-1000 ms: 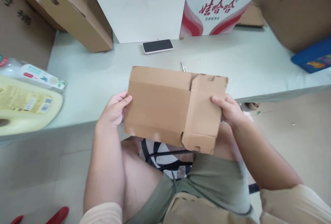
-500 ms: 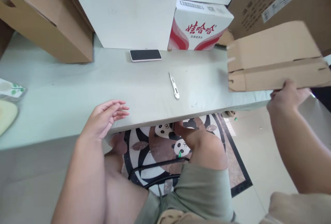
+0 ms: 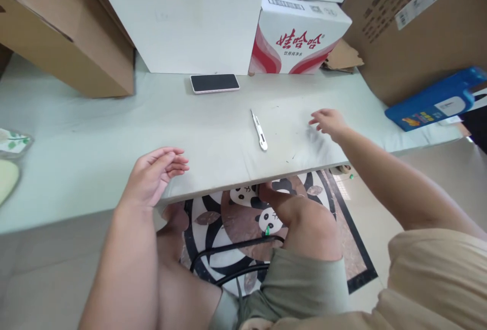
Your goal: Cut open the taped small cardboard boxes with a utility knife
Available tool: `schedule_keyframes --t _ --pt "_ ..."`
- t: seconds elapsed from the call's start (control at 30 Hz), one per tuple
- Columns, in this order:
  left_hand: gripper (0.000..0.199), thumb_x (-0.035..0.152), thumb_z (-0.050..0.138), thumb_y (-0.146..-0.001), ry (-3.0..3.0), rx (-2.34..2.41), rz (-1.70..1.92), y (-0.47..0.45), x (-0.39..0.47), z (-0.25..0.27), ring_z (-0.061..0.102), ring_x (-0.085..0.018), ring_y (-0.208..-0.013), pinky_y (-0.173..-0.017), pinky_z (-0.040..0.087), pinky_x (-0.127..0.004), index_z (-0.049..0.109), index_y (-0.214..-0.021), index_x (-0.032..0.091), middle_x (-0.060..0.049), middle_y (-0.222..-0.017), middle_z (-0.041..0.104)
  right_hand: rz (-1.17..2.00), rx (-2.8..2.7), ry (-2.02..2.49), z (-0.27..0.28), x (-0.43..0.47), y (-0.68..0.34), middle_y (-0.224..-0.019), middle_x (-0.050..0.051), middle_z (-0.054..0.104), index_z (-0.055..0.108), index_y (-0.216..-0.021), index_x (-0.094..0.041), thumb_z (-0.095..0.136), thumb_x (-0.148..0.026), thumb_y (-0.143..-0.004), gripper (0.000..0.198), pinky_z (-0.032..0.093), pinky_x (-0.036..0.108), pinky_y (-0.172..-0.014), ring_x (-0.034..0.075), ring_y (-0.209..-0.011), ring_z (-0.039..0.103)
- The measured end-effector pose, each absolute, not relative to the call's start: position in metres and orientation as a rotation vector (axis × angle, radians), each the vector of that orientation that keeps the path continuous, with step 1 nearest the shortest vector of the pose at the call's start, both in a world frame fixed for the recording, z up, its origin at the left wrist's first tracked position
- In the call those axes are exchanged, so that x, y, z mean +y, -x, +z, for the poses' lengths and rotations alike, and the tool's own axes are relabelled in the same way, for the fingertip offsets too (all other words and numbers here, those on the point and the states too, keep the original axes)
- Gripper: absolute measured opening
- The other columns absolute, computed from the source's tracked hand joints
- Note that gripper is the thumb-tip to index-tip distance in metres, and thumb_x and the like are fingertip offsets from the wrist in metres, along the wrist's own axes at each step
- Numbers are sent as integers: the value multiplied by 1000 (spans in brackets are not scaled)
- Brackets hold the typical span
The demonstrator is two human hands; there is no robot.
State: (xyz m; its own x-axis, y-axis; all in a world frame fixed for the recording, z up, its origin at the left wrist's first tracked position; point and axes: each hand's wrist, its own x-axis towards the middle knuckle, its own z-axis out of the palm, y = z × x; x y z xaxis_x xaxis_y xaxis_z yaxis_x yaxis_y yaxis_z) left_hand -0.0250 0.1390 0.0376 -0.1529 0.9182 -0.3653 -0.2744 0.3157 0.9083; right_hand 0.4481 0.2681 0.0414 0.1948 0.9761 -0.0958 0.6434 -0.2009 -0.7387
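Observation:
My left hand rests at the table's front edge with its fingers loosely apart and nothing in them. Over the right part of the table is my right hand, empty, its fingers slightly bent and apart. Between the two hands lies a white utility knife, its tip pointing away from me. Farther back, a phone with a dark screen lies flat in front of a large white box.
A red and white carton stands at the back, with cardboard pieces beside it. An open brown box is at left, a big brown carton and a blue package at right. The table edge runs above my knees.
My right hand has let go of the folded cardboard box and moved left over the table. That cardboard is out of view, and the blue package now shows. My left hand stays put.

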Motion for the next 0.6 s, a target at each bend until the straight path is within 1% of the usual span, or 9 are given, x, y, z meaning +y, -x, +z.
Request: schedule_keyframes --t 0.07,0.17,0.23,0.27,0.33,0.4,0.47,0.53,0.6 --pt "23 35 81 -69 -670 1305 1192 26 135 38 68 -16 -56 -54 57 -24 75 -77 15 -8 -67 73 751 -1654 2021 38 246 -411 -86 7 73 63 -98 -19 63 -41 -84 27 49 33 -66 14 -60 56" --pt "18 33 76 -74 -695 1265 1204 29 130 39 68 -15 -56 -53 57 -23 74 -79 16 -8 -69 73 700 -1918 2042 42 229 -353 -106 8 74 62 -121 -25 65 -45 -84 42 52 38 -85 23 -89 67" --pt "16 32 75 -76 -709 1224 1226 31 126 40 69 -15 -57 -54 57 -23 73 -80 16 -8 -71 73 657 -2048 2056 45 226 -317 -115 9 72 58 -130 -28 63 -50 -86 50 52 42 -92 29 -105 66" --pt "16 32 74 -77 -711 1205 1240 32 124 42 69 -15 -58 -55 57 -23 73 -81 16 -8 -71 73 633 -2092 2072 45 227 -302 -119 11 71 57 -132 -28 63 -50 -86 51 52 44 -93 31 -110 65" --pt "17 31 74 -77 -706 1179 1267 35 120 44 69 -15 -58 -56 57 -23 72 -82 15 -7 -71 73 589 -2140 2114 46 231 -279 -125 15 68 56 -133 -26 62 -42 -87 50 51 46 -94 34 -112 65" --pt "19 32 75 -75 -700 1167 1286 38 116 47 69 -15 -59 -56 57 -23 72 -82 15 -7 -70 73 566 -2150 2155 47 236 -263 -121 19 69 56 -132 -22 63 -30 -84 49 51 46 -93 35 -111 65" --pt "22 35 78 -73 -699 1160 1301 43 112 51 69 -15 -59 -56 56 -23 72 -82 15 -6 -70 73 577 -2147 2167 50 238 -254 -108 18 73 60 -122 -18 65 -21 -79 43 51 44 -92 35 -107 67" --pt "27 38 80 -71 -701 1141 1320 48 108 54 69 -15 -59 -55 56 -22 73 -83 15 -5 -70 74 638 -2157 2112 54 239 -246 -91 14 73 65 -100 -18 65 -19 -75 25 52 41 -87 32 -96 68" --pt "31 41 82 -68 -701 1109 1337 53 105 56 70 -14 -59 -55 56 -22 73 -83 15 -5 -71 74 741 -2163 1972 58 241 -234 -76 8 68 61 -84 -21 60 -21 -78 6 53 38 -78 26 -80 67"
